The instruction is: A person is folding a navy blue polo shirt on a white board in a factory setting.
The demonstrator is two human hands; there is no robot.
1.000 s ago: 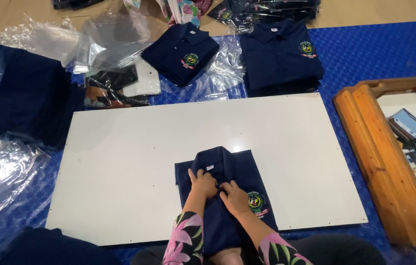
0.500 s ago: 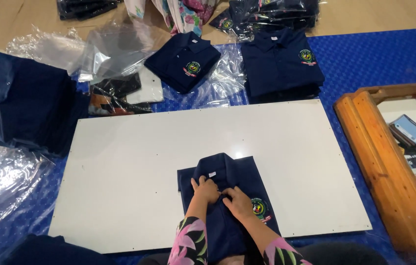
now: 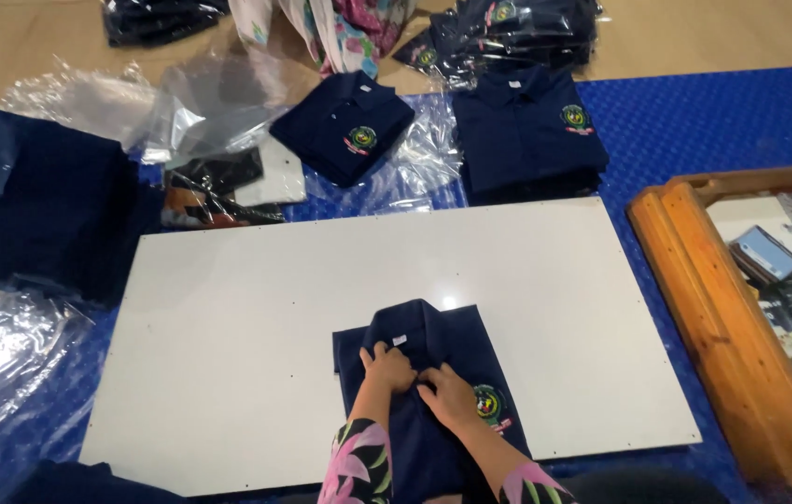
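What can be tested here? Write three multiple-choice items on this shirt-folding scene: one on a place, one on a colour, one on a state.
1. Where does the navy shirt under the hands lie?
A. On the white board
B. On the wooden frame
C. In a plastic bag

2. What colour is the mat under the board?
A. Green
B. Blue
C. Grey

3. How are the left hand and right hand placed?
A. Raised in the air
B. Both pressed on the shirt's front
C. Holding a bag

Answers: 1 A, the shirt rests on the board's near edge. 2 B, blue shows around the board. 3 B, both hands rest below the collar.
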